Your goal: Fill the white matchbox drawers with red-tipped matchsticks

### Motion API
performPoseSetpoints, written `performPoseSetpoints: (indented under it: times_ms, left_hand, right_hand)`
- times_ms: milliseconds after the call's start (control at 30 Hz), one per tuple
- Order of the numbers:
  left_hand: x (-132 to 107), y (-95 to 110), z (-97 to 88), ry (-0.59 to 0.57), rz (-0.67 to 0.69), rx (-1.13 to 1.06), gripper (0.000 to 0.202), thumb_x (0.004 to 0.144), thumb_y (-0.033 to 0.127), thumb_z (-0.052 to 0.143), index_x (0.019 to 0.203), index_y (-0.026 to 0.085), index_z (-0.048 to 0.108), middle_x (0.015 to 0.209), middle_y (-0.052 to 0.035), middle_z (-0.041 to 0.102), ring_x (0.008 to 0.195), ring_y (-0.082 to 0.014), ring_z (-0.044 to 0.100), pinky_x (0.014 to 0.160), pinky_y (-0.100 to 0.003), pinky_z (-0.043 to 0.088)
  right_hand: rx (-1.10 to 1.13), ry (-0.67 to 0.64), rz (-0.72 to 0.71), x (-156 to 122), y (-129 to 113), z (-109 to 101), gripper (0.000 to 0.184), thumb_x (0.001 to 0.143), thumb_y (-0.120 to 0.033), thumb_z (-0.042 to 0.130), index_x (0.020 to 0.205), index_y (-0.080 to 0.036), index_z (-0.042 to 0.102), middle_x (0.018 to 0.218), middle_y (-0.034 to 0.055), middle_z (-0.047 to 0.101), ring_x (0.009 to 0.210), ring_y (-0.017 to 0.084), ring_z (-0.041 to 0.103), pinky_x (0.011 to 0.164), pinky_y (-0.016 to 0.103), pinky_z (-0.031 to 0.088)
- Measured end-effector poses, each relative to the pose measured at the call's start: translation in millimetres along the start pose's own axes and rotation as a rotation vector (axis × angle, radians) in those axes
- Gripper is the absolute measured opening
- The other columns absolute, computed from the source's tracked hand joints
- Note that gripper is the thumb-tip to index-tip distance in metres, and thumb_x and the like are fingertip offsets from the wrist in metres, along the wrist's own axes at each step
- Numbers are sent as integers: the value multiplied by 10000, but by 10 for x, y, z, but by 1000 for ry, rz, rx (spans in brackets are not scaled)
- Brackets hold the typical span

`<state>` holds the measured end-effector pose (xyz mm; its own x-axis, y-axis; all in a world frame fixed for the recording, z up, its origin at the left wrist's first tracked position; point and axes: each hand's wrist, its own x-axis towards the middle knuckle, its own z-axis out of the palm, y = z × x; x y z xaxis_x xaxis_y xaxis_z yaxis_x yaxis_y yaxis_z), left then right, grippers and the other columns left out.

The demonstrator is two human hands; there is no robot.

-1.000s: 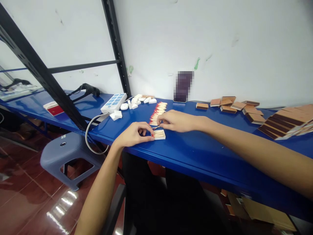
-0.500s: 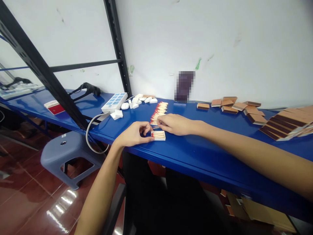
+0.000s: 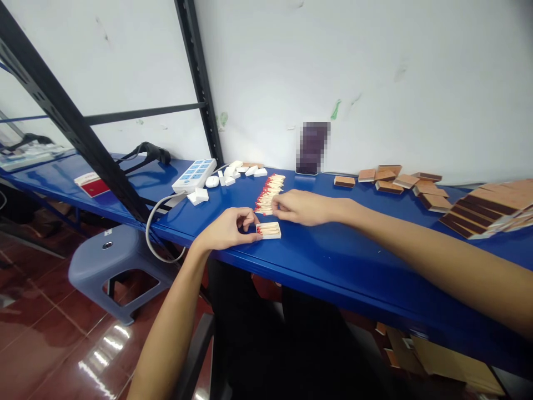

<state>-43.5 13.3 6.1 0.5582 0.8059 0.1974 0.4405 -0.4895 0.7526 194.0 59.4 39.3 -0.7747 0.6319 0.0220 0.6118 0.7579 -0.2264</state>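
Note:
My left hand grips the left end of a small white matchbox tray between thumb and fingers, near the table's front edge. Several red-tipped matches lie inside the tray, heads to the left. Just behind it, a long row of loose matches runs back toward the wall, also with heads to the left. My right hand is at the right side of the row's near end, its thumb and fingers pinched together at the match ends. What the fingertips hold is hidden.
Behind my left hand lie several white trays, a computer mouse and a white power strip. Brown matchbox sleeves lie at right, beside a large stack. A blurred-out phone-like object leans on the wall.
My right hand has shifted slightly back and right, away from the tray, to the near end of the match row. My left hand stays on the tray.

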Motion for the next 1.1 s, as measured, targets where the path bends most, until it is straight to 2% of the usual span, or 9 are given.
performPoseSetpoints:
  times_ms: [100, 200, 300, 433, 633, 867, 1100]
  left_hand:
    - [4, -14, 8, 19, -12, -20, 469, 748, 358, 759, 685, 199, 322, 831, -3, 609, 655, -93, 431, 625, -252, 384]
    - [2, -17, 11, 23, -27, -31, 461, 753, 365, 761, 698, 198, 335, 827, 1, 606, 636, -86, 414, 614, -249, 377]
    - [-1, -8, 6, 22, -26, -35, 448, 759, 357, 759, 705, 197, 343, 844, -6, 619, 647, -90, 419, 625, -254, 384]
    - [-6, 11, -1, 17, -18, -27, 445, 758, 331, 757, 696, 201, 336, 852, -15, 628, 694, -108, 463, 650, -263, 398]
    - [-7, 20, 2, 15, -13, -12, 467, 753, 311, 749, 678, 205, 300, 860, -15, 634, 695, -107, 462, 647, -261, 394]
    - [-1, 3, -2, 14, -17, -18, 459, 757, 310, 749, 680, 204, 309, 859, -14, 625, 702, -109, 459, 655, -263, 394]
    - [-5, 6, -6, 15, -5, 15, 454, 763, 317, 739, 691, 205, 305, 894, -21, 652, 738, -125, 498, 679, -273, 404]
  right_hand:
    - [76, -10, -28, -43, -100, -63, 187, 936, -264, 483, 764, -191, 495, 667, 0, 523, 576, 114, 406, 571, 282, 302]
    - [70, -64, -29, -51, -226, -53, 167, 927, -302, 513, 816, -184, 556, 735, 20, 588, 619, 124, 459, 584, 279, 313]
    - [4, 27, 8, -2, -265, 0, 180, 937, -317, 505, 870, -179, 598, 812, 51, 647, 674, 144, 505, 599, 288, 306]
    - [-54, 180, 56, 117, -105, 101, 209, 954, -278, 478, 940, -174, 658, 920, 83, 697, 776, 178, 563, 605, 299, 295]
    - [-16, 207, 4, 211, 91, 218, 193, 915, -246, 547, 960, -191, 726, 967, 67, 726, 848, 189, 610, 649, 299, 349]
    - [-41, 221, 16, 221, 50, 269, 168, 891, -212, 559, 903, -180, 723, 912, 59, 718, 786, 163, 584, 610, 281, 320]
    - [56, 206, 76, 226, 17, 282, 164, 885, -188, 551, 857, -143, 706, 749, 37, 640, 624, 104, 465, 587, 273, 299]
